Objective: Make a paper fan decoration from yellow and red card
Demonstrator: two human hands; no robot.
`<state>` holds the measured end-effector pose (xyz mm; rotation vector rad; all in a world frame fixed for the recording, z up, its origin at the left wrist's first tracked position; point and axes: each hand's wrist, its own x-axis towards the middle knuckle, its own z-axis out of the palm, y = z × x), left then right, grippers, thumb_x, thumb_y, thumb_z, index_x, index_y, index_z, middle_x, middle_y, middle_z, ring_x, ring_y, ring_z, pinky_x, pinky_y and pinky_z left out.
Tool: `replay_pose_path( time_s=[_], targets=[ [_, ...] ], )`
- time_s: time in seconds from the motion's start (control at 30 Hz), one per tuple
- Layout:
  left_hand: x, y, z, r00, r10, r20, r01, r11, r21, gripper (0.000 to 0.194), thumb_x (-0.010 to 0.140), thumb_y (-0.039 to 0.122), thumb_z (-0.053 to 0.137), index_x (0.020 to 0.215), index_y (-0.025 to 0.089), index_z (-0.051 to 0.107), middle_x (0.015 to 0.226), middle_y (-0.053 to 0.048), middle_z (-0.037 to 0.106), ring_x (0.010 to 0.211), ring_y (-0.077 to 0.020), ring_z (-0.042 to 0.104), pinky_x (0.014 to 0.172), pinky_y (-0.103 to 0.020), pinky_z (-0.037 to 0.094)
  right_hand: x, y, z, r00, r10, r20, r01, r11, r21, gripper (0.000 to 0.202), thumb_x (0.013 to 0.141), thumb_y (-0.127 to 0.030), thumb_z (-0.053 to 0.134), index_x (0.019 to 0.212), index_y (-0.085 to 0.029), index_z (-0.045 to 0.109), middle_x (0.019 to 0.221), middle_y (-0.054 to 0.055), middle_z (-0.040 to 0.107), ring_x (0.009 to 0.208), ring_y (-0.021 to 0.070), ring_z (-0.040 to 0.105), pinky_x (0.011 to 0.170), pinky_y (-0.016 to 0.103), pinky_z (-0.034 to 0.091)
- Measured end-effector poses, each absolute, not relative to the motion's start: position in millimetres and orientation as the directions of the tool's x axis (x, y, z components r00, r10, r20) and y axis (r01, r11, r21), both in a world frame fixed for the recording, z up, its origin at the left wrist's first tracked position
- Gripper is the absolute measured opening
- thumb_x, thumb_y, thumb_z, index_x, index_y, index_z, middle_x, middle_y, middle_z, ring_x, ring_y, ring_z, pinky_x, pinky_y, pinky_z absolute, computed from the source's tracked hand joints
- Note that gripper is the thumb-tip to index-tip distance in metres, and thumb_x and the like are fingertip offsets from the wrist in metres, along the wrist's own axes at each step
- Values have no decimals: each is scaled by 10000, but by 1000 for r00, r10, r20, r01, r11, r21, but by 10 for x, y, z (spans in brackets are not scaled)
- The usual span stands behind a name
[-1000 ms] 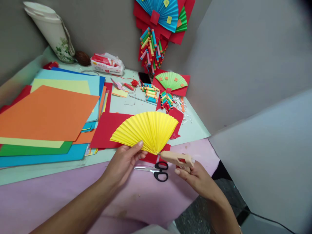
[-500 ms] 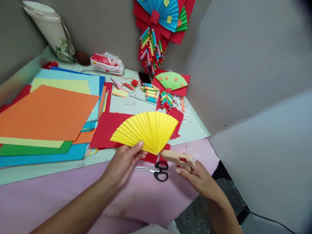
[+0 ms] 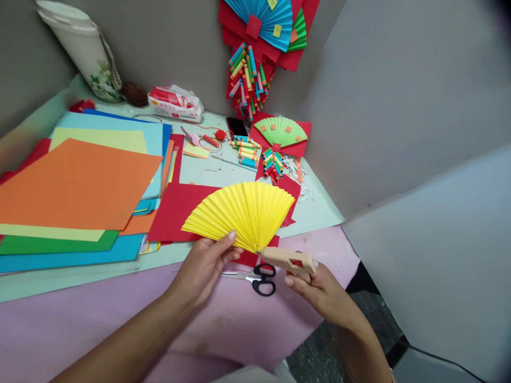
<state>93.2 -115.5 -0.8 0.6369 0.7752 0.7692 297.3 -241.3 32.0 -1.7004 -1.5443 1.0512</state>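
Observation:
A spread yellow pleated paper fan (image 3: 243, 213) is pinched at its lower left edge by my left hand (image 3: 205, 263), thumb on top. My right hand (image 3: 319, 292) is wrapped round a beige glue gun (image 3: 289, 259), whose nozzle is at the fan's bottom point. Beneath the fan lies red paper (image 3: 179, 210). Black-handled scissors (image 3: 261, 279) rest on the pink cloth just below the fan, between my two hands.
A stack of coloured paper (image 3: 80, 186) covers the left side. Behind are a white cup (image 3: 80, 53), a tissue pack (image 3: 175, 103), a phone (image 3: 237, 126), paper rolls (image 3: 247, 154) and a green fan (image 3: 280, 132). A blue fan decoration (image 3: 263, 21) hangs on the wall.
The yellow fan has shifted slightly right and looks a little wider. The glue gun and my right hand have moved slightly left.

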Motion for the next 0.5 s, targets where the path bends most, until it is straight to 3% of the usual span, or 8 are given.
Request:
replay_pose_path(
  time_s=[0.2,0.4,0.5],
  targets=[
    [956,-1177,-36,523,771,-362,-327,575,750,193,824,279,715,903,104,705,862,-65,684,724,-141,623,670,-250,557,2983,-2426,311,2,984,-180,493,-157,-856,351,929,-416,569,1229,-245,631,1018,52,671,868,209,616,801,307,484],
    [941,-1158,3,489,793,-363,-354,561,748,164,792,248,743,900,130,706,837,-39,673,718,-137,621,630,-219,546,3028,-2447,294,40,988,-152,533,-150,-833,218,927,-414,569,913,-209,641,795,19,582,842,203,578,788,301,462],
    [929,-1155,20,480,794,-373,-359,566,742,157,780,238,751,888,132,707,834,-37,672,710,-136,616,632,-220,548,3041,-2455,283,58,989,-136,546,-145,-825,199,926,-398,574,862,-211,602,758,2,538,823,190,558,782,297,448]
  ],
)
